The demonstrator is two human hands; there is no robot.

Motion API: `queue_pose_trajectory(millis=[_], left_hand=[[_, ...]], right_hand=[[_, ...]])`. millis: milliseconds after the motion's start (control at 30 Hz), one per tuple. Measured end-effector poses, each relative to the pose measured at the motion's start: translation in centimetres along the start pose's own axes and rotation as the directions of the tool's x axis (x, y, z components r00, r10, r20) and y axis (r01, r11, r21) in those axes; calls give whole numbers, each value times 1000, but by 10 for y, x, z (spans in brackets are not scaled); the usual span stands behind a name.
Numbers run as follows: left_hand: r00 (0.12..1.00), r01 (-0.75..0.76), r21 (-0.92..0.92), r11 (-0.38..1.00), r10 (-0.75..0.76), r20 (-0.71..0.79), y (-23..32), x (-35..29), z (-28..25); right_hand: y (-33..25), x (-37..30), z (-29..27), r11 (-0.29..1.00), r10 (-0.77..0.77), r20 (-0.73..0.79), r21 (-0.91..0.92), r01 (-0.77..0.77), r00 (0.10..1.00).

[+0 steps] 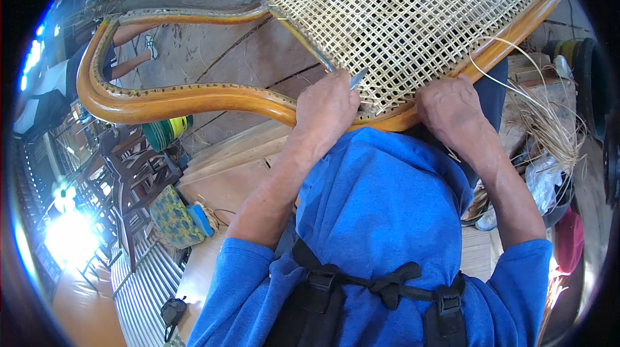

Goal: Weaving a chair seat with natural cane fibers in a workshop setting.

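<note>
A curved wooden chair frame (213,103) in glossy orange-brown lies across my lap, and one part of it carries a woven cane panel (387,14) with an open grid. My left hand (327,105) is closed at the panel's near left corner. From its fingers sticks a pointed grey metal blade (359,77), tip over the weave; the handle is hidden. On the near right edge, my right hand (449,105) is closed against the frame and the cane, its fingertips hidden. Beside it a loose cane strand (510,43) arcs off to the right.
A bundle of cane strands (555,137) hangs at the right, near a clear plastic bag (544,179) and a dark round container (591,88). Wooden boards (226,153) lie left of me. Farther left are a patterned cushion-like block (174,218), stacked chairs (129,185) and another person's leg (132,63).
</note>
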State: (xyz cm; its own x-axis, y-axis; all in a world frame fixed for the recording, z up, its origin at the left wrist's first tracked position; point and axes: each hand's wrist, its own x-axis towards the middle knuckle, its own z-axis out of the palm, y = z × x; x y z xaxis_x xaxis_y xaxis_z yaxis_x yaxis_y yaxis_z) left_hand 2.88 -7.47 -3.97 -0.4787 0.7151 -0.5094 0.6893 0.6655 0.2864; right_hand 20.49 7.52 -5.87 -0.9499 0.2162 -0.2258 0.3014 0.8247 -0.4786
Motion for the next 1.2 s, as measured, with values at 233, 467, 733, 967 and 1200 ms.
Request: queue_pose_trajectory(millis=[233, 467, 733, 967, 1200], left_hand=[[997, -70, 53, 996, 69, 19, -5, 2, -7], [997, -81, 65, 995, 82, -12, -2, 4, -2], [992, -121, 61, 991, 123, -17, -4, 6, 1], [992, -127, 50, 991, 127, 3, -3, 4, -5], [999, -17, -199, 980, 26, 46, -11, -16, -59]], right_hand=[[4, 2, -4, 998, -18, 102, -55, 24, 995], [5, 4, -11, 998, -3, 124, 67, -5, 992], [2, 2, -15, 988, 59, 121, 135, -75, 991], [9, -8, -9, 988, 54, 49, 140, -61, 997], [55, -112, -22, 687, 712, -204, 398, -607, 672]])
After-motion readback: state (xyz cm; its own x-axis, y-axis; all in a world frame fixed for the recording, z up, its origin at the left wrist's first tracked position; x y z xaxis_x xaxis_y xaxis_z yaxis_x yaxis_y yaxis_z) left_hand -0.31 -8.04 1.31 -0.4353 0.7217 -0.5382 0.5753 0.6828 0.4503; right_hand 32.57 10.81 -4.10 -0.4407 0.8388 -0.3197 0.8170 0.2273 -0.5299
